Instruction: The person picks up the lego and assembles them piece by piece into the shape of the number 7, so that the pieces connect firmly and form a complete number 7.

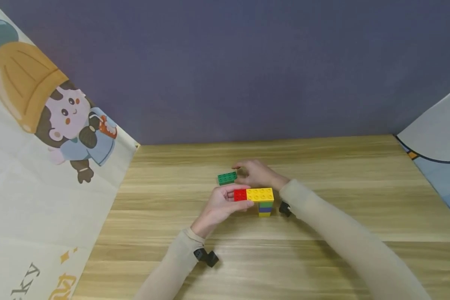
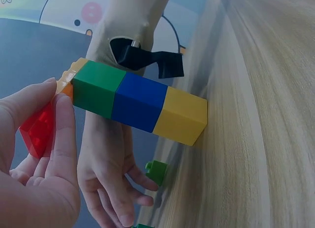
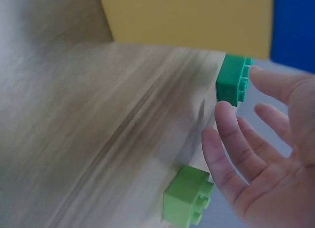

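A small tower of toy building bricks stands on the wooden table, its column showing green (image 2: 98,89), blue (image 2: 138,102) and yellow (image 2: 181,115) bricks. Across its top lies a yellow brick (image 1: 260,194), jutting out leftward, with a red brick (image 1: 240,194) at its left end. My left hand (image 1: 218,204) pinches these two where they meet, thumb at the near side. Behind the tower, my right hand (image 1: 256,173) holds nothing, fingers spread loosely. Its fingertips are close to a dark green brick (image 1: 226,178). A light green brick (image 3: 187,196) shows near them in the right wrist view.
The wooden table (image 1: 153,216) meets a dark blue-grey upright panel (image 1: 247,83) at the back. A white printed cloth (image 1: 41,200) borders the left side, and another printed panel (image 1: 442,129) the right. Each wrist wears a black camera mount (image 1: 206,257).
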A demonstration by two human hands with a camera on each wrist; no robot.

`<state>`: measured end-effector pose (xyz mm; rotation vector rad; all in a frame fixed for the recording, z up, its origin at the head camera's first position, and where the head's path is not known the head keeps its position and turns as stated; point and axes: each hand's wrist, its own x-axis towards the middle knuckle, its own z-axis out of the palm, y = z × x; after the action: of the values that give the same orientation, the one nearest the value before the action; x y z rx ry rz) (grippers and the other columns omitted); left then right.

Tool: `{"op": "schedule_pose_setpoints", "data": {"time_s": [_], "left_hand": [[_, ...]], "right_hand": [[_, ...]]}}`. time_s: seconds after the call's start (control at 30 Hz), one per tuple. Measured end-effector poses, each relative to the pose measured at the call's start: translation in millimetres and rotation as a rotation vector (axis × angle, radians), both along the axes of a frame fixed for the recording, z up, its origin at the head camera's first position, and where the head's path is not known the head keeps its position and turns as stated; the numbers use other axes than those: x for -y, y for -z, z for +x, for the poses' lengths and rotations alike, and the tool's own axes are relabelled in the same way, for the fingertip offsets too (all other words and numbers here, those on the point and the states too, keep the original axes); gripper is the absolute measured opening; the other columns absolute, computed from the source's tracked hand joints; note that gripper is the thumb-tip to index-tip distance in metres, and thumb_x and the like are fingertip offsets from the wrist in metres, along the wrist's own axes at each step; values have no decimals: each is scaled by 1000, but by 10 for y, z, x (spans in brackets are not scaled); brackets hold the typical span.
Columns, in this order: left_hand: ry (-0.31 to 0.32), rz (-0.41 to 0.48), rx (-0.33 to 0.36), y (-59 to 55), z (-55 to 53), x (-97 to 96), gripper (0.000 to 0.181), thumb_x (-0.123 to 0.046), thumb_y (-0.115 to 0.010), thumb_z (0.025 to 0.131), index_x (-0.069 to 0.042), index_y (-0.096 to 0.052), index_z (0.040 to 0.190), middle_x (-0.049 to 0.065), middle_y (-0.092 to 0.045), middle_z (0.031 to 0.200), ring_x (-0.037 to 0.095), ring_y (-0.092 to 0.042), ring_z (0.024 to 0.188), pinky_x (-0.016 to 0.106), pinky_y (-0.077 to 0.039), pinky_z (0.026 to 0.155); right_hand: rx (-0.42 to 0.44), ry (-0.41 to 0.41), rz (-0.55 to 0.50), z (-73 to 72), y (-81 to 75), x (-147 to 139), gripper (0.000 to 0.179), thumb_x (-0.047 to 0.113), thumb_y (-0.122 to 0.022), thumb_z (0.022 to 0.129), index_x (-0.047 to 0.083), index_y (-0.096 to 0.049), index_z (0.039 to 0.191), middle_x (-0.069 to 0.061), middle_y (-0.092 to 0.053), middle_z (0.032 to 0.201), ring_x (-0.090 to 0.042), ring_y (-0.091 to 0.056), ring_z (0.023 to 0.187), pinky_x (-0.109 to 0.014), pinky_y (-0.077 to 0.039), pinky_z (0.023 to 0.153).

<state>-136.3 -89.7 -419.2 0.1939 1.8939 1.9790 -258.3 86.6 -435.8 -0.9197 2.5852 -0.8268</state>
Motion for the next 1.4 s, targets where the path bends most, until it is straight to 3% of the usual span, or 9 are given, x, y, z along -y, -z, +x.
{"op": "schedule_pose_setpoints", "data": {"time_s": [0.27, 0.53, 1.33, 1.4], "left_hand": [[4, 7, 11, 5, -8, 0, 48, -4, -81, 92, -1, -68, 138, 20, -76, 127, 13, -75, 96, 27, -65, 85], [6, 16, 10, 17, -11, 7, 47, -3, -80, 93, 0, -68, 138, 20, -76, 128, 12, -75, 100, 27, -64, 86], [8, 18, 15, 25, 2, 39, 49, -3, -80, 93, 0, -66, 140, 22, -75, 129, 12, -75, 96, 28, -65, 84], [9, 21, 14, 22, 1, 43, 48, -3, -80, 93, 0, -66, 140, 21, -76, 128, 13, -75, 95, 28, -65, 84]], "right_hand": [[48, 18, -17, -28, 29, 30, 47, 23, -76, 99, 8, -66, 143, -10, -68, 147, -33, -62, 137, -55, -51, 115], [6, 1, -21, -33, 78, 70, 42, 22, -78, 99, 6, -71, 137, -11, -73, 139, -29, -68, 128, -49, -54, 112], [27, 36, -79, -2, 114, 69, 39, 19, -76, 99, 7, -71, 136, -12, -73, 138, -27, -71, 121, -47, -59, 106], [26, 59, -83, 4, 102, 59, 38, 21, -76, 100, 9, -72, 136, -11, -74, 137, -23, -73, 113, -43, -61, 100]]}}
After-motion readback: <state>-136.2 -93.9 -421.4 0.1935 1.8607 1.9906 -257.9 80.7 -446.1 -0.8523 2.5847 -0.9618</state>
